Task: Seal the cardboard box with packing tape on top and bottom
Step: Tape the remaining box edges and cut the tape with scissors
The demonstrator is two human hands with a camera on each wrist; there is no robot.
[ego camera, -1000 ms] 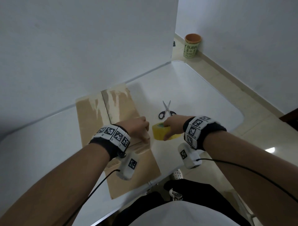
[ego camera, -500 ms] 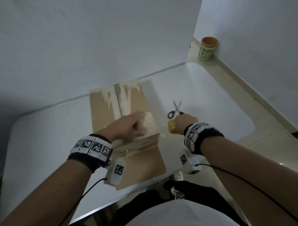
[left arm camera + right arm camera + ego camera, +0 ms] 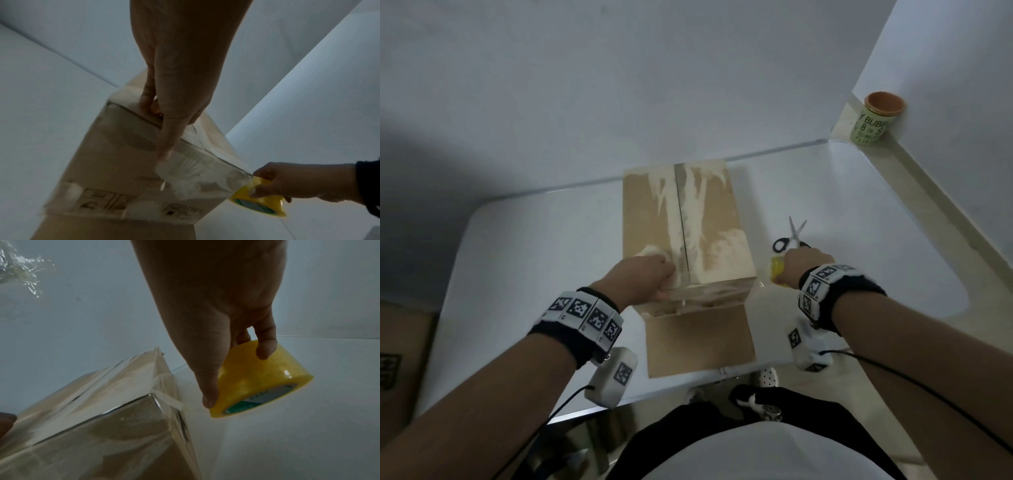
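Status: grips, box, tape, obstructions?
Left grip holds cardboard box at near top edge, thumb on tape strip. Right grip holds tape roll, strip stretched to box corner. Scissors beyond roll, off box.

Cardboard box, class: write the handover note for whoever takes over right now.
Left hand grips the cardboard box at its near top edge, thumb on the clear strip. Right hand holds the tape roll right of the box, strip uncut. Scissors lie beyond on the table. Done: strip across the near face. Left: cut it, check the top seam, then the bottom, hidden here.
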